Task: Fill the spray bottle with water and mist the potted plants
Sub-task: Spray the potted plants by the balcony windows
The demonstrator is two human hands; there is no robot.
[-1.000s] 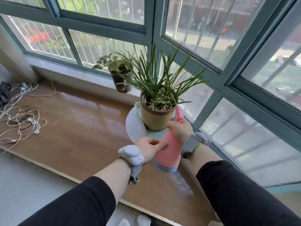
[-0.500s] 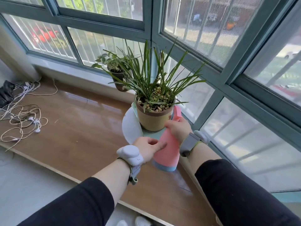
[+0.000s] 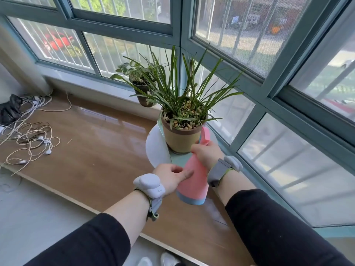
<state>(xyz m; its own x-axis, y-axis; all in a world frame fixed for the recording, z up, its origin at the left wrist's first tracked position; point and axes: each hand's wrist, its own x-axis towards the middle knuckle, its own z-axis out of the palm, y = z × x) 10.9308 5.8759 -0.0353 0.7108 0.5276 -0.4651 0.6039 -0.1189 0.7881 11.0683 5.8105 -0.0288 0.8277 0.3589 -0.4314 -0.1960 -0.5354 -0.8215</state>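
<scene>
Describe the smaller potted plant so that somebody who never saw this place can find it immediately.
Look at the wooden window ledge where the two window walls meet in a corner. The nearer plant, grassy in a tan pot, stands on a round white disc; the smaller potted plant is behind it, closer to the glass. It has a dark pot and broad, rounded leaves instead of long, thin blades.

I can see a tangle of white cables by the wooden ledge's left edge, black bag in its far-left corner.
</scene>
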